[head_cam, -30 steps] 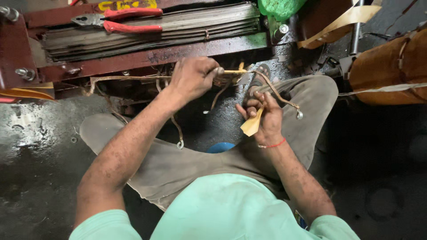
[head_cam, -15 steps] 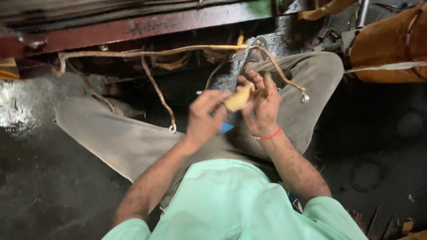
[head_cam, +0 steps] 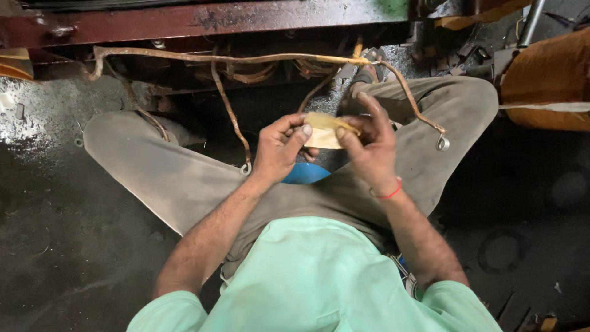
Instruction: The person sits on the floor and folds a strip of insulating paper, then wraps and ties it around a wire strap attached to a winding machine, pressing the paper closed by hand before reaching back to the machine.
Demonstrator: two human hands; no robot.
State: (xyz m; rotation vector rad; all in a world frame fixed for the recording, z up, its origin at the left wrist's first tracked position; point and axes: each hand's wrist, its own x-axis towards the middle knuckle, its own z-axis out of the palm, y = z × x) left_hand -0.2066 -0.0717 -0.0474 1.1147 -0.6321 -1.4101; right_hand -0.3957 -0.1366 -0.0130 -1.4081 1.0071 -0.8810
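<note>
Dark greasy floor [head_cam: 55,246], rusty steel beam [head_cam: 203,18]

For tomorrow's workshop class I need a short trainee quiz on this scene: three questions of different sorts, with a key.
1. True or false: both hands, left hand and right hand, hold the pale yellow strip of tape.
2. What hangs at the ends of the tan cloth-wrapped wires? A) metal ring terminals B) plastic plugs C) bare strands
3. Fill in: on the right wrist sits a ___ thread band.

Key: 1 true; 2 A; 3 red.
</note>
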